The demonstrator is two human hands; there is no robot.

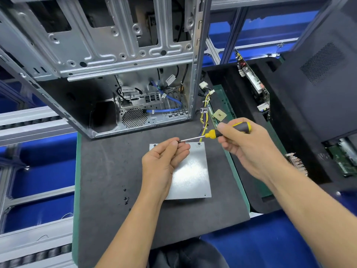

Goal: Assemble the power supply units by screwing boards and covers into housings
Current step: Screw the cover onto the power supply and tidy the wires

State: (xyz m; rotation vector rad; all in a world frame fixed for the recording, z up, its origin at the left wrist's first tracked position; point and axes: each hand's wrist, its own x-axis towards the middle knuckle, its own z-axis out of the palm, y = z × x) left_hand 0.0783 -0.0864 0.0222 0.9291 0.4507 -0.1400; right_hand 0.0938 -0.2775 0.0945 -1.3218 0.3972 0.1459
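Observation:
A silver power supply unit (191, 175) lies flat on the dark mat (108, 171), its metal cover facing up. My right hand (243, 140) grips the yellow-and-black handle of a screwdriver (228, 131) held level above the unit's far edge. My left hand (164, 163) pinches the tip of the screwdriver shaft between its fingertips; whether a screw sits there is hidden. A bundle of yellow and black wires (204, 113) runs from the unit's far right corner.
An open computer case (119, 64) stands at the back of the mat. Several small black screws (126, 198) lie on the mat left of my forearm. Circuit boards (253, 82) and a dark case panel (318, 74) occupy the right side.

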